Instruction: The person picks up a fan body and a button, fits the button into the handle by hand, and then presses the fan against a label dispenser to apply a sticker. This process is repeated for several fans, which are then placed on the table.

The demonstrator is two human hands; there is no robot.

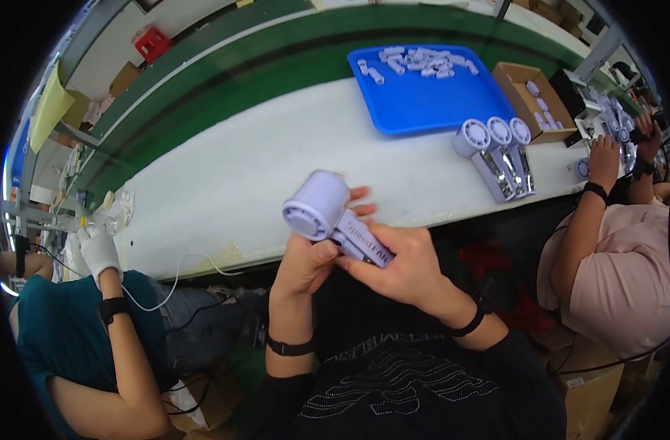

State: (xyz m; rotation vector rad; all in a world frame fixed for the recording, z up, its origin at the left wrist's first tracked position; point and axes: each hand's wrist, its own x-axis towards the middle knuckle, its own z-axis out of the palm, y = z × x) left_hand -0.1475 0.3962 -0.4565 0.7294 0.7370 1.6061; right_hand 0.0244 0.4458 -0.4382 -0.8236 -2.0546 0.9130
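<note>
A lilac handheld fan (320,199) is held in front of me above the table's near edge, tilted, its round head up and to the left. My left hand (302,262) is closed around the underside where head meets handle. Its thumb lies in front, and its fingertips show behind the fan. My right hand (408,262) grips the fan's handle, thumb and fingers on a lilac shell piece (364,238) with dark lettering. Whether that piece sits fully flush on the handle is hidden by my fingers.
Right of centre, three lilac fans (500,158) lie with their handle insides exposed. A blue tray (430,103) holds several small lilac parts, beside a cardboard box (522,81) with more. Co-workers sit on either side: a gloved hand (99,253) at left, a bare hand (605,158) at right.
</note>
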